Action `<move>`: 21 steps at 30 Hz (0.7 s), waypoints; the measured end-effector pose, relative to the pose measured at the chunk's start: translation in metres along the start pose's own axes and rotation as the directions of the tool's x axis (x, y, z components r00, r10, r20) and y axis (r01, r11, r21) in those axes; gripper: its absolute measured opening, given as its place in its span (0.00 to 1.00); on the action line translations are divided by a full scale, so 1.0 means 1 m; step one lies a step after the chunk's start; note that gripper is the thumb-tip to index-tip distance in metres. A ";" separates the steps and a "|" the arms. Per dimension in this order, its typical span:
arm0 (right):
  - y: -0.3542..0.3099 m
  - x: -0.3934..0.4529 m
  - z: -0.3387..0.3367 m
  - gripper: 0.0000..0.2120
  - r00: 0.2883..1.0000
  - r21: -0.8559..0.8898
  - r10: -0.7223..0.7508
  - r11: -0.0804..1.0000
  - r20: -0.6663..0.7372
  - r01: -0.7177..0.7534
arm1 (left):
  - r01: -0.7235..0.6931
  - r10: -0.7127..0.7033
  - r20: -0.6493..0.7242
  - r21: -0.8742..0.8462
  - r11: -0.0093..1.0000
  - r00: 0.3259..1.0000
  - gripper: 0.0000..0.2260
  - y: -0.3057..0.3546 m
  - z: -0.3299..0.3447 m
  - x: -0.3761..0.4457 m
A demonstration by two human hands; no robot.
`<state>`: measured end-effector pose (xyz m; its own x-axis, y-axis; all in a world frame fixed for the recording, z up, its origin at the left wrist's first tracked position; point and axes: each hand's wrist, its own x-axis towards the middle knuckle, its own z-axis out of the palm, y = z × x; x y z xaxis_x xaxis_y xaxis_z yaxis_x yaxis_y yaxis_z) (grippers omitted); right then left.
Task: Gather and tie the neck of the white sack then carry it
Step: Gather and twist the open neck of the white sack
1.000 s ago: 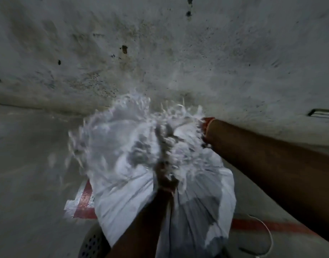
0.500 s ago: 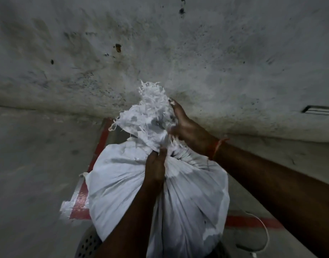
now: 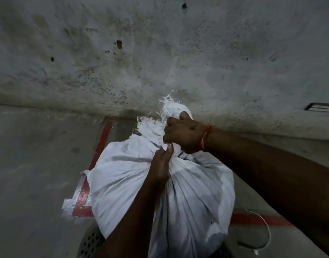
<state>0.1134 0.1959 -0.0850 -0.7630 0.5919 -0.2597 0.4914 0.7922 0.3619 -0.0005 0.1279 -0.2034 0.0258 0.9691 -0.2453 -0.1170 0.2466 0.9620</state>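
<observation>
A full white woven sack (image 3: 122,183) stands upright in front of me, its top bunched into a frayed neck (image 3: 150,127). My right hand (image 3: 184,135), with an orange thread at the wrist, is closed around the upper part of the neck. Frayed fabric sticks out above and left of its fingers. My left hand (image 3: 161,164) pinches the gathered fabric just below the right hand, at the base of the neck. The two hands almost touch.
The sack rests on something perforated and grey (image 3: 90,243) at the bottom edge. Red floor lines (image 3: 102,144) run beside and behind it. A white cable (image 3: 266,226) curls on the floor at the right. A stained concrete wall (image 3: 160,53) rises close behind.
The loose, spread sack mouth has been drawn into a tight neck. My right hand came over the top and closed on it; my left hand stayed below the bunch.
</observation>
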 end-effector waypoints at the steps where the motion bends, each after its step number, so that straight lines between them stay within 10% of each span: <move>1: -0.001 0.004 0.000 0.18 1.000 -0.001 0.017 1.000 -0.002 -0.017 | -0.009 0.009 0.004 0.045 0.999 1.000 0.35 0.004 0.003 -0.003; 6: -0.009 0.009 0.017 0.12 0.988 0.090 0.151 0.985 -0.040 -0.147 | -0.238 0.455 -0.306 0.545 0.804 0.836 0.28 -0.003 0.006 -0.023; 9: -0.008 0.003 0.029 0.16 0.964 0.232 0.266 0.938 0.001 -0.259 | -0.414 0.614 -0.055 0.692 0.592 0.787 0.36 -0.002 0.001 -0.027; 11: -0.007 -0.003 0.041 0.22 0.939 0.405 0.342 0.862 -0.024 -0.304 | -0.521 0.595 0.155 0.682 0.513 0.789 0.38 -0.005 0.000 -0.024; 16: -0.016 -0.027 0.060 0.42 0.854 0.787 0.519 0.543 -0.041 -0.292 | -0.415 0.518 0.114 0.752 0.513 0.848 0.36 -0.020 0.002 -0.018; 21: -0.029 -0.041 0.074 0.37 0.838 0.799 0.537 0.543 -0.094 -0.259 | -0.445 0.574 0.089 0.730 0.518 0.814 0.30 -0.017 0.005 -0.018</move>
<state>0.1613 0.1594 -0.1510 -0.4154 0.9076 0.0605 0.7996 0.3961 -0.4514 0.0062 0.1063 -0.2143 0.0424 0.9308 0.3630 0.6529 -0.3008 0.6952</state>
